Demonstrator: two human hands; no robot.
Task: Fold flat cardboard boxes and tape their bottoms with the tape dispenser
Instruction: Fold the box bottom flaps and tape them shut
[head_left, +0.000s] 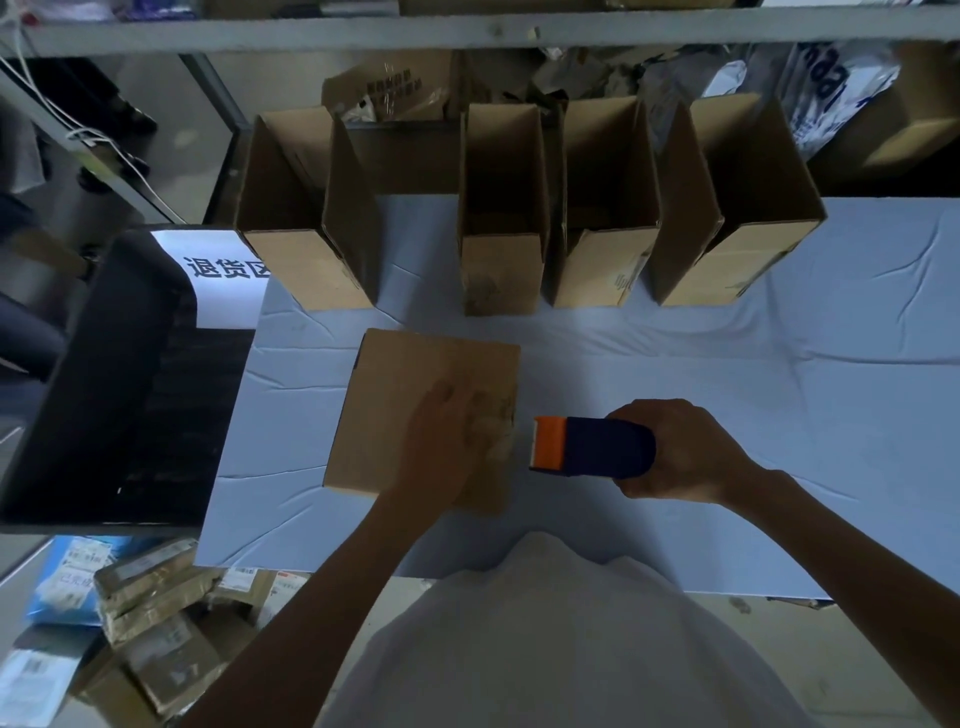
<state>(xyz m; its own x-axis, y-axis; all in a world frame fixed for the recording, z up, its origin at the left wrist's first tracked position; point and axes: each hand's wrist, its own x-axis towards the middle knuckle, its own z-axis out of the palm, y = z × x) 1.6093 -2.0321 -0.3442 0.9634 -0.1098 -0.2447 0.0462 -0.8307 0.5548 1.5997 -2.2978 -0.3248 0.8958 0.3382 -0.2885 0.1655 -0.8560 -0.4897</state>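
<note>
My left hand pressed flat on the box on the table; my right hand gripped the tape dispenser just beside it; should that palm slip, the box might shift and the seal land crooked.

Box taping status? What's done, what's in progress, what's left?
Done, apparently: four open boxes stand folded in a row at the back. Their bottoms are hidden, so tape is unconfirmed. In hand: the left hand presses down on a fifth box, and the right hand holds the tape dispenser at its right edge. Left: taping this box; any tape on it is too blurred to judge.
</note>
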